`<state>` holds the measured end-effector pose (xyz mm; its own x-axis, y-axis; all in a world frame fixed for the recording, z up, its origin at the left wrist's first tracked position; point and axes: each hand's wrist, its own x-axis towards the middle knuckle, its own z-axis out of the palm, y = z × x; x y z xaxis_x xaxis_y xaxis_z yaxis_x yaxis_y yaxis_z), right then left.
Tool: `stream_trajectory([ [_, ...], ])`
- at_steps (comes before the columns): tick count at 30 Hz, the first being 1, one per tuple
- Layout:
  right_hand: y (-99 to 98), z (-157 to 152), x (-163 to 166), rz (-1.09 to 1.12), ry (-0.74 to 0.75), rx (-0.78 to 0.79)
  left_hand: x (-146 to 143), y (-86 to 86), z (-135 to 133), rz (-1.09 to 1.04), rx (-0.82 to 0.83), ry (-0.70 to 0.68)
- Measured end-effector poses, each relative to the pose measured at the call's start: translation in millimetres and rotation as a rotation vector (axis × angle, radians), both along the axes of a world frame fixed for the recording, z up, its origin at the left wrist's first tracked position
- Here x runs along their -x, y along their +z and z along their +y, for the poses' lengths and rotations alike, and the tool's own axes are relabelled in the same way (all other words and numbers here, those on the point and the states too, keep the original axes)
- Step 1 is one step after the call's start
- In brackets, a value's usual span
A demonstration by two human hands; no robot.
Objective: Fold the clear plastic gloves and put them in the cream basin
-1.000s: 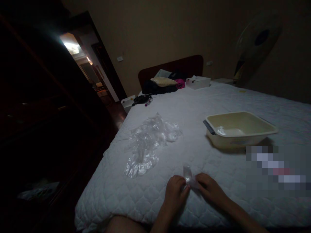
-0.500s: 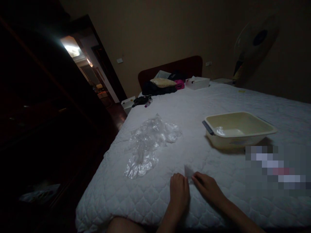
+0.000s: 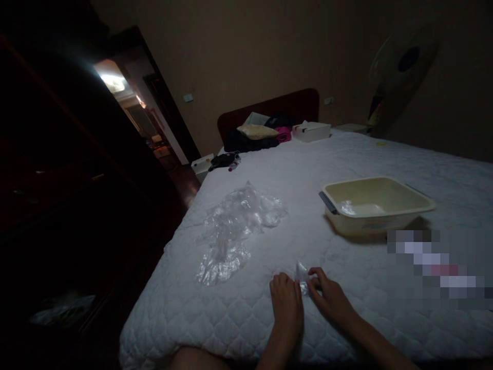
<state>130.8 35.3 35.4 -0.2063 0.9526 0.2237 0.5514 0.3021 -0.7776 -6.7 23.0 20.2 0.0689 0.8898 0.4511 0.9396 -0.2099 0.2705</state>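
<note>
1. Close to the bed's near edge, the left hand has its fingers curled in, seemingly pinching the film by its left side; its thumb is hidden.
2. Just across from it, the right hand is partly open, forefinger and thumb slightly parted at the film's right edge. I cannot tell whether they grip it.
3. The film, small and clear, stands up between the two hands, just above the quilt.
4. As I judge it, the film could slip or crease unevenly, being thin and slick with little to hold. A hard pull from both sides might tear it, and in this dim light its edges would be easy to miss.
5. Beyond the left hand, a crumpled heap of plastic lies loose on the white, quilted surface; a brush of the arm could scatter it.
6. Farther right sits a cream tub, with something shiny inside. Near it, a patch is blurred out.
7. At the far end, a pillow and a white box lie before the headboard. A fan stands right; a lit doorway opens left.
</note>
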Motion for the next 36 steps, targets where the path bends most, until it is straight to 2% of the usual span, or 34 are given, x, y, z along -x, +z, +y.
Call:
stream_trajectory([
  [5, -0.4, 2, 1, 0.031, 0.001, -0.019, -4, 1.1, 3, 0.013, 0.041, 0.029],
  [8, -3.4, 2, -2, 0.064, -0.054, -0.023, -4, 1.1, 3, 0.006, 0.056, 0.046],
  [10, -7.5, -1, -5, 0.042, -0.108, -0.141, -4, 0.1, 4, 0.014, 0.049, 0.048],
  [12, -11.3, -3, -10, -0.034, -0.080, -0.365, -4, -1.3, 4, 0.021, 0.035, 0.045],
  [14, -12.5, -4, -14, -0.141, 0.062, -0.566, -4, -2.6, 3, 0.019, 0.022, 0.038],
  [16, -10.0, -1, -16, -0.237, 0.229, -0.639, -3, -3.0, 3, 0.007, 0.014, 0.028],
  [18, -5.5, 5, -17, -0.310, 0.337, -0.595, -3, -2.0, 3, -0.002, 0.010, 0.025],
  [20, -1.5, 13, -19, -0.352, 0.380, -0.492, -2, 0.2, 3, -0.005, 0.006, 0.031],
  [24, -0.8, 22, -22, -0.377, 0.373, -0.306, -2, 4.9, 1, -0.006, -0.003, 0.025],
  [29, -4.7, 21, -23, -0.369, 0.374, -0.249, 0, -0.9, -2, 0.003, -0.166, 0.073],
  [32, -6.6, 20, -23, -0.359, 0.377, -0.255, 0, -12.2, -1, 0.055, -0.305, -0.081],
  [34, -7.8, 21, -24, -0.363, 0.381, -0.269, 1, -20.7, 1, 0.089, -0.335, -0.191],
  [36, -8.5, 21, -24, -0.375, 0.391, -0.277, 1, -27.9, 3, 0.101, -0.319, -0.219],
])
